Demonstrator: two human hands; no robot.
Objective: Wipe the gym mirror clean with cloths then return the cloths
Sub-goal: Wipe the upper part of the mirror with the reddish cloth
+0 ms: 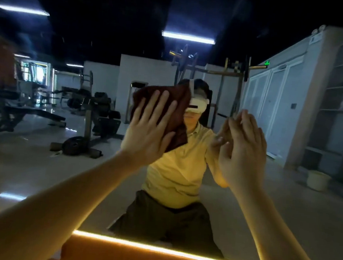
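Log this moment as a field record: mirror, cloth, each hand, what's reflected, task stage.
surface: large wall mirror, amber light strip along its bottom edge
cloth: dark brown cloth, spread flat on the glass
left hand: fingers straight, pressing the cloth to the mirror
right hand: fingers straight, fingertips appear to meet the glass; no cloth seen in it
reflected: black weight benches, pale yellow bucket
task stage: wiping; cloth not yet returned
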